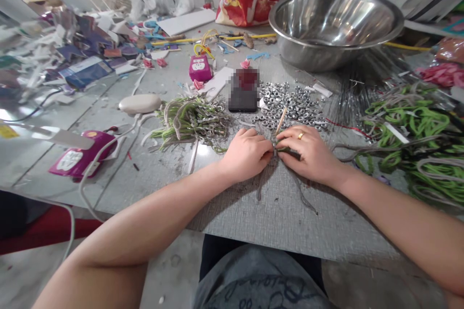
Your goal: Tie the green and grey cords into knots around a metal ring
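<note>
My left hand [250, 152] is closed, its fingertips pinching a grey-green cord [259, 188] whose loose end trails down onto the table. Right beside it, my right hand [306, 150], with a gold ring on one finger, is also closed on the cord. Between the fingertips shows a small metal piece [274, 146], mostly hidden. A thin wooden stick [281, 120] juts up from the fingers of the right hand. Just beyond the hands lies a spread of small metal rings or nuts [290, 101]. A bundle of green and grey cords [192, 120] lies to the left.
Looped green and grey cords [416, 120] pile up at the right, near a bunch of thin wires [353, 91]. Behind stand a steel basin [308, 55] and a red bag [241, 5]. A phone [243, 99], purple boxes [200, 68], a white cable [97, 154] and scraps [87, 70] surround the work.
</note>
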Available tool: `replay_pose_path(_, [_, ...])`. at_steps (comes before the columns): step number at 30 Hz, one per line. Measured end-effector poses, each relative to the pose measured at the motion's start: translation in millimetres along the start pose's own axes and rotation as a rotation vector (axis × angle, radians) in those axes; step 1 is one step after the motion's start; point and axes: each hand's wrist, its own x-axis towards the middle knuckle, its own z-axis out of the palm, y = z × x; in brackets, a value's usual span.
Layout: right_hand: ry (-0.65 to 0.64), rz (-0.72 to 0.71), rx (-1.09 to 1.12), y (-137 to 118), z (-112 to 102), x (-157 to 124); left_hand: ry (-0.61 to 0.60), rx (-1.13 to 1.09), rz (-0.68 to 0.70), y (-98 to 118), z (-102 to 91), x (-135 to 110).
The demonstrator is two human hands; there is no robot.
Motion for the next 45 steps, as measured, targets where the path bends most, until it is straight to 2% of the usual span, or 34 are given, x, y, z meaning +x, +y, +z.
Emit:
replay_pose_path(6, [0.0,-0.023,0.001,-1.1,1.7,-0.3,-0.012,-0.045,0.003,-0.6,-2.0,-1.0])
replay_pose_path(12, [0.01,-0.017,-0.01,-2.6,5.4,-1.2,-0.03,-0.093,0.007,-0.9,-15.5,-1.5])
replay_pose_path(23, [0.023,-0.028,-0.034,-3.9,4.5,-0.9,-0.295,0.002,0.068,-14.3,-42.8,-1.4])
replay_pose_path(27, [0.019,-0.018,-0.094,-3.6,4.8,-2.3,-0.406,0.063,0.069,-19.0,-46.6,-3.9])
replay_pose_path(31, [0.045,-0.016,-0.114,-4.1,4.6,-3.0,-0.461,0.087,0.07,-20.4,-49.3,-5.8])
replay_pose_path(39, [0.0,-0.028,-0.149,-4.8,2.9,-2.0,-0.513,0.109,0.071,-21.4,-49.3,-6.4])
replay_pose_path(42, [0.02,-0.028,-0.159,-4.4,2.4,-2.4,-0.514,0.103,0.061,-22.2,-48.9,-6.8])
replay_pose_path(45, [0.061,-0.092,-0.185,-5.8,2.1,-2.4,-0.52,0.1,0.059,-22.3,-48.8,-6.7])
